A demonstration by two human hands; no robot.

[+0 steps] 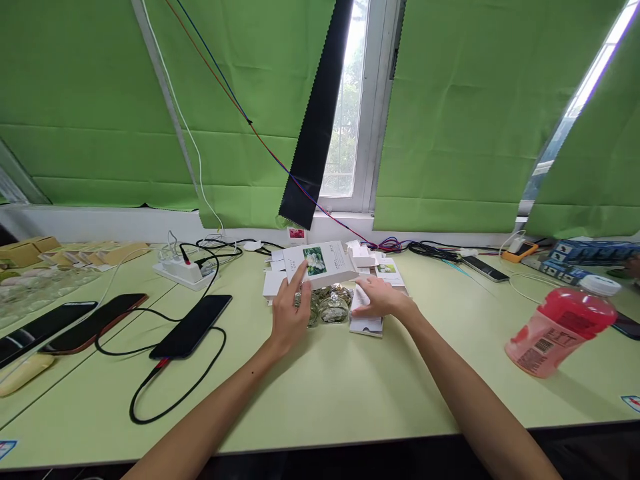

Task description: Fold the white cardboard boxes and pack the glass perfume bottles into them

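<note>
My left hand (291, 312) is closed on the near left side of a white cardboard box (343, 261), with fingers against its printed face. The box is tilted and carries a picture of white flowers on green. Just below its right end is my right hand (379, 298), its thumb and fingers apart. Under that hand lies a white box with an open end (367, 325). Clear glass bottles (334, 309) stand between my hands, partly covered by the held box. Behind it, more white boxes (393, 272) are piled.
A tilted bottle of pink drink (563, 327) is at the right. Left of my arms lie a cabled black phone (191, 327), more phones (95, 323) and a white power strip (187, 272). Cables (435, 252) run along the back edge, with blue boxes (570, 257) far right.
</note>
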